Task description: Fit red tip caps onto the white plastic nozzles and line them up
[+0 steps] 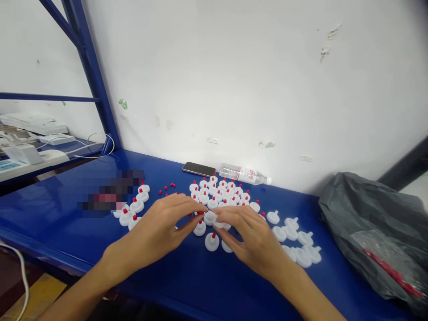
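The left hand [174, 218] has thumb and forefinger pinched on a small red cap [200, 213], mostly covered by the fingertips; the right hand [249, 232] grips a white lid [221, 224] between thumb and fingers, over the near side of the main cluster. The two pieces are close together; whether they touch I cannot tell. Each lid is a smooth, round plastic disc, stepped up to a narrow spout. Eight bare lids [303, 257], matte white, lie at the right, several of them touching or overlapping. At the left are six lids [136, 205], five with a red tip showing, the sixth partly hidden. The middle cluster [211, 242] has more than twenty, most red-tipped, too crowded to count exactly. At least four loose caps [160, 192] are scattered behind the left hand. All sit on one glossy blue table [160, 276]. By the chipped white wall [234, 89] lie one flat dark phone [199, 169] and one clear ribbed bottle [230, 171] on its side. One crinkled black bag [361, 214] slumps at the right, with one clear bag [391, 263] of red pieces against it.
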`<state>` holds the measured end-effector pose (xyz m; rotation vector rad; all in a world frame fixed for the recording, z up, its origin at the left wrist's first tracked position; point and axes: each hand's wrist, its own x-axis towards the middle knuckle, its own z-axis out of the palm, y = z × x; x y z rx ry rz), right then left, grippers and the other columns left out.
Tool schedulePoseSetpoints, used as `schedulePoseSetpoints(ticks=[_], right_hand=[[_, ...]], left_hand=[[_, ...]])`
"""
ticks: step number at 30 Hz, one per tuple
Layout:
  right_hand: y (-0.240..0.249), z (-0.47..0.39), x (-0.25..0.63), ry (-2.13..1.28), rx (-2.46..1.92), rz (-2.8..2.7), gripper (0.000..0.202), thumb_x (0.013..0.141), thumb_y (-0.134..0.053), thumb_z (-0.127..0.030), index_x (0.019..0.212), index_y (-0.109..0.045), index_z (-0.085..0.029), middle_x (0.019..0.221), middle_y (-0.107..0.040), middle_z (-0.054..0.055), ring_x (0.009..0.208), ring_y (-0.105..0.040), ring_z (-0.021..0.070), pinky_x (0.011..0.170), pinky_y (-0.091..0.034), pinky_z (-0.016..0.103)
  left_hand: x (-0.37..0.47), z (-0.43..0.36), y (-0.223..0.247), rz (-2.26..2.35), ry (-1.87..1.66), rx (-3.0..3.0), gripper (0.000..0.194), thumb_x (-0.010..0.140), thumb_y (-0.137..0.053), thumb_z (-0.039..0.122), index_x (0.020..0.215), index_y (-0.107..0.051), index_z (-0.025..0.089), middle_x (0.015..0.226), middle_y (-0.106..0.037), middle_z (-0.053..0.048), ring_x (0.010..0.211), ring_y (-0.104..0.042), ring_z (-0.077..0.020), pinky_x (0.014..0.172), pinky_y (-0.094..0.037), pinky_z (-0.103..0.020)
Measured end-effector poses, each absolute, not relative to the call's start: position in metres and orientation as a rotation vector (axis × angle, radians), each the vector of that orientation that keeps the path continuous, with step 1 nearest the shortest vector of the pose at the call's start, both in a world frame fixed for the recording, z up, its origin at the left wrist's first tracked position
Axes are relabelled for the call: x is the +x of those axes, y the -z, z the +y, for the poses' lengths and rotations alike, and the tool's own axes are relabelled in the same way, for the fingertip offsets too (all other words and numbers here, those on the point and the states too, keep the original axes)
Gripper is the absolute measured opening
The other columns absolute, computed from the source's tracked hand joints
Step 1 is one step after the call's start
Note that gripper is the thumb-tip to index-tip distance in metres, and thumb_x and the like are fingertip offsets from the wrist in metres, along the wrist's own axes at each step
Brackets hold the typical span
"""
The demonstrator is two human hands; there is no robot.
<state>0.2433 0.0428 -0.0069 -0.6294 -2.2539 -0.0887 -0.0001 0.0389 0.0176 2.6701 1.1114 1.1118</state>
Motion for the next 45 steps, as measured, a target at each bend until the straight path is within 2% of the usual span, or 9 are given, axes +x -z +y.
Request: schedulePoseSetpoints(ticks=[4, 15, 20, 24, 30, 36, 39, 45], right_hand=[[0.006, 0.041, 0.244, 0.092, -0.595, -2.255, 0.024, 0.099, -0.062, -0.013, 0.12, -0.055, -0.025, 0.118, -0.077, 0.006, 0.107, -0.073, 0.019, 0.092, -0.056, 0.036], [0.003, 0.04, 0.241, 0.162, -0.531, -2.257, 0.025, 0.097, -0.062, -0.008, 0.119, -0.059, -0.02, 0.116, -0.076, 0.006, 0.107, -0.071, 0.0191, 0.094, -0.056, 0.035], [0.007, 0.04, 0.243, 0.139, -0.528, -2.276, 0.032, 0.097, -0.06, -0.005, 0.125, -0.057, -0.02, 0.119, -0.074, 0.007, 0.112, -0.07, 0.0192, 0.099, -0.057, 0.035], [0.011, 0.039, 0.244, -0.014, -0.604, -2.172, 0.042, 0.096, -0.064, -0.01, 0.135, -0.052, -0.022, 0.131, -0.07, 0.008, 0.12, -0.068, 0.018, 0.104, -0.055, 0.032], [0.009, 0.039, 0.242, -0.046, -0.625, -2.146, 0.038, 0.097, -0.067, -0.017, 0.133, -0.055, -0.023, 0.122, -0.074, 0.005, 0.111, -0.072, 0.0173, 0.098, -0.057, 0.03], [0.006, 0.039, 0.243, 0.029, -0.603, -2.191, 0.037, 0.098, -0.065, -0.013, 0.133, -0.056, -0.023, 0.124, -0.075, 0.005, 0.115, -0.071, 0.0179, 0.101, -0.056, 0.032], [0.007, 0.039, 0.244, 0.061, -0.602, -2.196, 0.041, 0.097, -0.066, -0.013, 0.136, -0.057, -0.021, 0.125, -0.075, 0.006, 0.114, -0.071, 0.0181, 0.102, -0.056, 0.033], [0.009, 0.042, 0.243, 0.097, -0.541, -2.154, 0.046, 0.096, -0.066, -0.01, 0.14, -0.057, -0.019, 0.126, -0.075, 0.008, 0.114, -0.072, 0.0191, 0.102, -0.058, 0.034]], left_hand=[[0.005, 0.039, -0.013, 1.082, -1.199, 2.63, 0.015, 0.101, -0.059, 0.022, 0.108, -0.072, 0.022, 0.101, -0.078, -0.002, 0.091, -0.072, -0.0154, 0.084, -0.055, -0.027], [0.006, 0.036, -0.017, 0.944, -1.172, 2.53, 0.015, 0.098, -0.064, 0.017, 0.108, -0.073, 0.023, 0.097, -0.078, 0.003, 0.085, -0.072, -0.0101, 0.079, -0.054, -0.019], [0.009, 0.036, -0.012, 0.969, -1.142, 2.556, 0.013, 0.098, -0.064, 0.017, 0.106, -0.072, 0.022, 0.095, -0.077, 0.002, 0.085, -0.071, -0.0105, 0.079, -0.053, -0.02], [0.009, 0.036, -0.01, 0.976, -1.151, 2.567, 0.014, 0.099, -0.063, 0.018, 0.109, -0.072, 0.023, 0.098, -0.076, 0.002, 0.087, -0.071, -0.0101, 0.08, -0.052, -0.02], [0.007, 0.036, -0.012, 0.96, -1.165, 2.586, 0.014, 0.1, -0.063, 0.02, 0.11, -0.072, 0.022, 0.098, -0.077, 0.002, 0.087, -0.071, -0.0107, 0.08, -0.053, -0.02], [0.004, 0.043, -0.007, 1.082, -1.065, 2.658, 0.026, 0.103, -0.059, 0.029, 0.128, -0.063, 0.026, 0.111, -0.075, 0.0, 0.097, -0.069, -0.0144, 0.085, -0.052, -0.026], [0.004, 0.046, -0.005, 1.125, -0.916, 2.789, 0.018, 0.106, -0.049, 0.026, 0.116, -0.064, 0.024, 0.104, -0.071, -0.002, 0.095, -0.063, -0.0186, 0.081, -0.05, -0.031], [0.005, 0.043, -0.01, 1.067, -0.778, 2.96, 0.022, 0.104, -0.042, 0.009, 0.103, -0.061, 0.019, 0.096, -0.064, -0.004, 0.09, -0.054, -0.0209, 0.075, -0.045, -0.033]])
